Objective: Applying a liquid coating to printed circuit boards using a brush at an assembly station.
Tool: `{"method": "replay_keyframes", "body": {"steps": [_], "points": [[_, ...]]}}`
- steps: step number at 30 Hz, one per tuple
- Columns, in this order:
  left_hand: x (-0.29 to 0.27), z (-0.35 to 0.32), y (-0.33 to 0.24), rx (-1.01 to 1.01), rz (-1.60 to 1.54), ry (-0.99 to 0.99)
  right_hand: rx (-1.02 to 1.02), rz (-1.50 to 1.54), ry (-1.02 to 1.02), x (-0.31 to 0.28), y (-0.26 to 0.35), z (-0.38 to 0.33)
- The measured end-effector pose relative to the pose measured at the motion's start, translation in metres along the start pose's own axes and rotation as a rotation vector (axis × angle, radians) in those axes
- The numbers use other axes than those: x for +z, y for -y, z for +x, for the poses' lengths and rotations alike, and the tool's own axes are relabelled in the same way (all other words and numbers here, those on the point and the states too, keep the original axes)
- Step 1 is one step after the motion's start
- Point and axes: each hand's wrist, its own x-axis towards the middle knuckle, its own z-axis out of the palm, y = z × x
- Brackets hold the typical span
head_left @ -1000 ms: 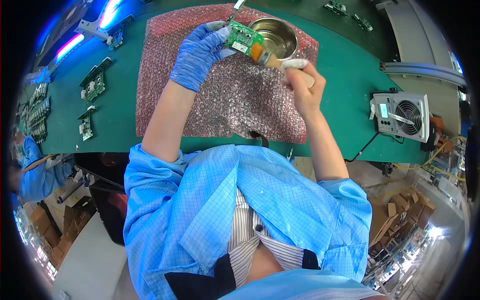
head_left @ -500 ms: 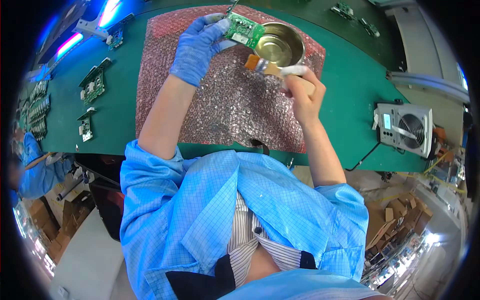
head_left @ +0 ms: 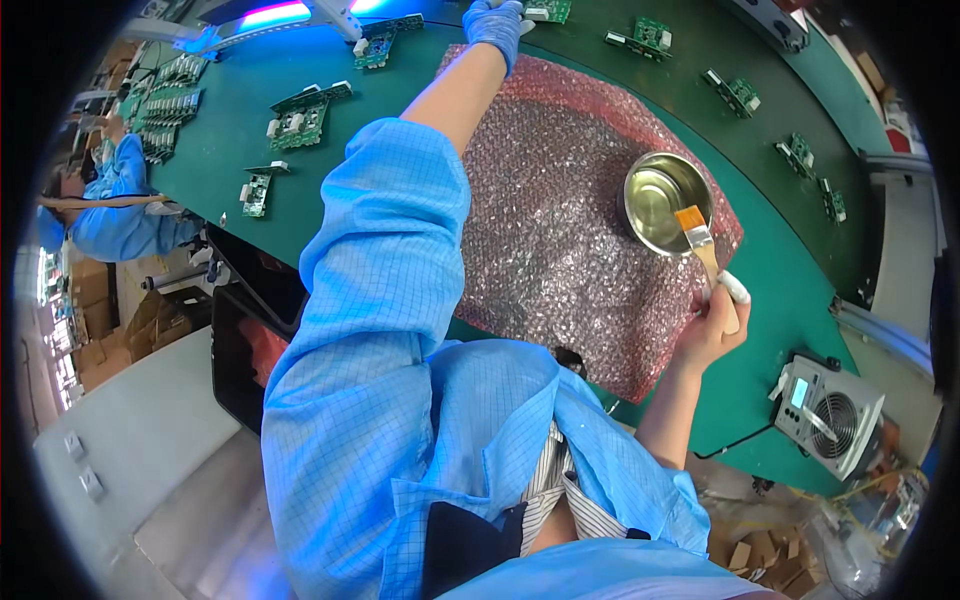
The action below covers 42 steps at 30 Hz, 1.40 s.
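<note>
Gripping a brush (head_left: 704, 254), the right hand (head_left: 712, 326) flanks a bowl (head_left: 643, 182) of liquid (head_left: 657, 198); left hand (head_left: 493, 28) grip unclear.

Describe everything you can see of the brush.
The brush looks flat, with orange bristles, a shiny metal-looking collar and a pale, wood-like handle. The right hand grips its handle. It slants up and leftward in the picture, bristles appearing over the bowl; whether they touch the rim is unclear.
</note>
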Motion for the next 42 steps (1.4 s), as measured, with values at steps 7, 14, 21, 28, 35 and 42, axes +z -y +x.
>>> {"method": "replay_keyframes", "body": {"steps": [7,14,21,28,35,42], "points": [[0.070,-0.007,0.030,-0.294,-0.004,0.576,-0.020,-0.013,-0.057,0.006,-0.003,0.011],[0.147,-0.044,0.047,-0.172,0.854,0.590,0.003,-0.010,-0.087,-0.002,-0.006,0.016],[0.144,-0.045,0.044,0.184,1.123,0.343,-0.033,-0.006,-0.101,-0.012,-0.008,0.027],[0.078,-0.093,-0.028,-0.223,0.333,0.487,0.170,0.054,0.016,-0.002,-0.006,0.032],[0.005,-0.139,-0.060,0.223,0.335,0.360,0.264,-0.122,0.220,0.002,-0.011,0.029],[-0.058,-0.186,-0.094,0.026,0.142,0.367,0.195,-0.229,0.281,0.008,-0.016,0.038]]}}
